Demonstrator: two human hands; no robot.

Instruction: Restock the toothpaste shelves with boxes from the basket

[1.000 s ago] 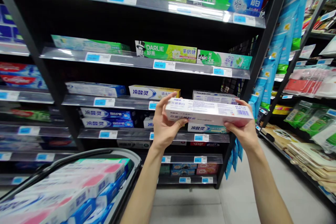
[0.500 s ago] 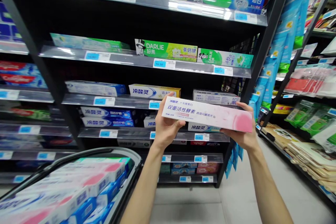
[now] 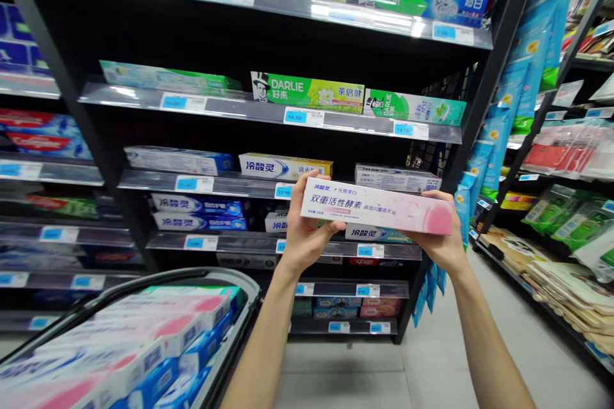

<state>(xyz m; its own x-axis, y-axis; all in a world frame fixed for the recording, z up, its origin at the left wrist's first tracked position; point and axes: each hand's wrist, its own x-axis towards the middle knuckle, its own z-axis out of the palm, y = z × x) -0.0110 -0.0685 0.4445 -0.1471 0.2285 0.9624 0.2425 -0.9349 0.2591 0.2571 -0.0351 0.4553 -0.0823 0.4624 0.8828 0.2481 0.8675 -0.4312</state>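
Note:
I hold a long white and pink toothpaste box [image 3: 378, 206] level in front of the shelves, its printed front facing me. My left hand [image 3: 303, 235] grips its left end, thumb on top. My right hand [image 3: 442, 244] cups the pink right end from below and behind. Just behind the box lie a white toothpaste box [image 3: 397, 177] on one shelf and another white box [image 3: 378, 234] on the shelf below.
A black shelving unit [image 3: 103, 160] carries green Darlie boxes [image 3: 307, 91] and blue-white boxes [image 3: 199, 204]. A basket [image 3: 225, 281] at lower left holds several pink and blue boxes. Packaged goods [image 3: 566, 287] line the right aisle; grey floor runs between.
The box has been turned from its barcode side to its printed front face, then levelled and raised slightly toward the shelves. Both hands stay on its ends.

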